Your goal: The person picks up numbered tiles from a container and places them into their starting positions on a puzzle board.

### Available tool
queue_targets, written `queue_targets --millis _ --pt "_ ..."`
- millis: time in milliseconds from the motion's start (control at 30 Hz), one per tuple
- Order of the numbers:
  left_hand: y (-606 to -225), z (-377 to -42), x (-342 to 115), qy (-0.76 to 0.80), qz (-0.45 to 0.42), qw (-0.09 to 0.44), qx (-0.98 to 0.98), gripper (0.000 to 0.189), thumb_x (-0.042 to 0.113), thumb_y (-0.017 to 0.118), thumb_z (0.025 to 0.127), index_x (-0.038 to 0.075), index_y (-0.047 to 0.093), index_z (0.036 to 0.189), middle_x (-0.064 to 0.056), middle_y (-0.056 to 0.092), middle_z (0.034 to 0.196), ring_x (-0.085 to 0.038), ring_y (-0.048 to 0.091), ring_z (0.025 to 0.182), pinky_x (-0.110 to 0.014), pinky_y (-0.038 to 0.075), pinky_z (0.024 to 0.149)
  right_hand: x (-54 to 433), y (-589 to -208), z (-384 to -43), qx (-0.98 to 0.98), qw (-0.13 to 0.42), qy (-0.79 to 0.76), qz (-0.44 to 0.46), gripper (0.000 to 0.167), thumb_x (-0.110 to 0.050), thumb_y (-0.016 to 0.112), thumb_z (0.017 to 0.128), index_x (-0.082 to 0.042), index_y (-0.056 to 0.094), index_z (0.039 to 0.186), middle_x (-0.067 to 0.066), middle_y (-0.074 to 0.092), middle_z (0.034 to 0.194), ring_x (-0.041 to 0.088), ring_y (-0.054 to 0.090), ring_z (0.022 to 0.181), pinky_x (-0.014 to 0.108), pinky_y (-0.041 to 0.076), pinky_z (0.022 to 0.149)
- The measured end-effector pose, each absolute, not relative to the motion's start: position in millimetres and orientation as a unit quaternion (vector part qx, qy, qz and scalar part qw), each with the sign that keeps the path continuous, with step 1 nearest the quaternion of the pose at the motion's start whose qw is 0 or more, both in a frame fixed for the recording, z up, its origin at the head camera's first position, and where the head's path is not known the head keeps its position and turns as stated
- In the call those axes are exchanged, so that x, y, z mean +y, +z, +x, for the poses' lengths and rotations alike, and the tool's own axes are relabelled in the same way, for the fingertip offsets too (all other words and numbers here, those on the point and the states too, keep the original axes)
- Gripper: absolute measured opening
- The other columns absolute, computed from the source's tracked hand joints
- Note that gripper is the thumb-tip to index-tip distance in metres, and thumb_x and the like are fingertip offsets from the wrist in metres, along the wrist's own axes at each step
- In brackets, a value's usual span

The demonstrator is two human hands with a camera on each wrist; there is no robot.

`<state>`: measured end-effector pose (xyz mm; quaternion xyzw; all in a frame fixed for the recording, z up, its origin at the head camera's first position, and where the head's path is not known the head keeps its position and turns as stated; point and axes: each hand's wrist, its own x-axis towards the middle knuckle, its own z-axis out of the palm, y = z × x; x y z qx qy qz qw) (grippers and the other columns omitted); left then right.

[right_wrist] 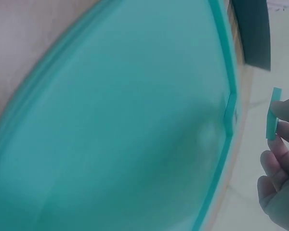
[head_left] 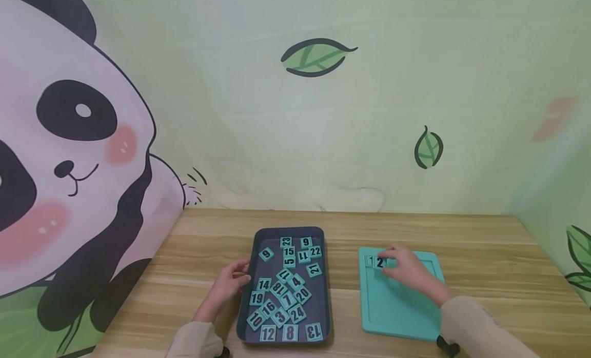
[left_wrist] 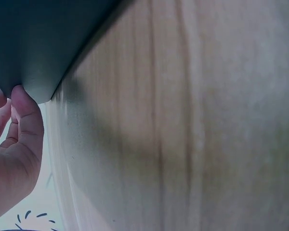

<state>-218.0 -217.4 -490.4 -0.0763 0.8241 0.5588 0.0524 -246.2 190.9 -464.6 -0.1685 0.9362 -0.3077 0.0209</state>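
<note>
My right hand [head_left: 408, 268] pinches a teal number tile marked 2 [head_left: 379, 263] between thumb and fingers, over the upper left of a teal square board [head_left: 401, 309]. Just left of it, a tile marked 1 [head_left: 369, 261] lies in the board's corner. Seen edge-on in the right wrist view, the held tile [right_wrist: 273, 115] is raised above the board's surface. With curled fingers, my left hand [head_left: 225, 286] grips the left rim of a dark rectangular tray [head_left: 314, 309]. The left wrist view shows the fingertips against the tray's outer wall [left_wrist: 38, 53].
Several loose number tiles [head_left: 287, 299] are scattered in the tray, some overlapping, mostly toward its near half. Both tray and board lie on a wooden table [head_left: 343, 235]. Behind it hangs a green backdrop [head_left: 240, 142] with a panda and leaves.
</note>
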Motion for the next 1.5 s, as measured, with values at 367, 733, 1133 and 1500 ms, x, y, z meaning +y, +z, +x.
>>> queue_targets --millis 367,733,1133,1500 --pt "-491 -220 -219 0.552 -0.082 0.061 0.827 0.042 -0.001 0.048 0.085 0.007 0.046 0.127 -0.015 0.048 0.109 -0.023 0.053 0.094 -0.031 0.047 0.069 203 -478 -260 0.963 0.008 -0.214 -0.166 0.034 -0.01 0.065 0.072 -0.005 0.063 0.106 0.01 0.055 0.098 0.024 0.052 0.089 0.042 0.046 0.073" --pt "-491 -219 -218 0.55 -0.084 0.065 0.828 0.042 0.0 0.047 0.086 0.008 0.046 0.127 -0.015 0.046 0.11 -0.023 0.052 0.094 -0.031 0.047 0.07 202 -492 -266 0.966 0.01 -0.212 -0.149 0.034 -0.009 0.063 0.072 -0.004 0.062 0.106 0.008 0.053 0.094 0.02 0.048 0.084 0.036 0.045 0.068" --pt "-492 -220 -219 0.555 -0.081 0.061 0.826 0.042 0.0 0.047 0.086 0.007 0.046 0.127 -0.015 0.048 0.11 -0.023 0.053 0.094 -0.031 0.048 0.068 196 -488 -265 0.97 0.027 -0.202 -0.129 0.041 -0.014 0.066 0.073 -0.005 0.06 0.112 0.009 0.052 0.097 0.02 0.048 0.086 0.035 0.044 0.066" --pt "-494 -221 -218 0.556 -0.088 0.061 0.824 0.042 0.0 0.047 0.085 0.007 0.046 0.127 -0.015 0.047 0.11 -0.024 0.052 0.096 -0.03 0.047 0.068 165 -471 -256 0.954 -0.013 -0.222 -0.201 0.038 -0.018 0.068 0.072 -0.007 0.062 0.108 0.006 0.051 0.088 0.016 0.044 0.075 0.025 0.037 0.056"
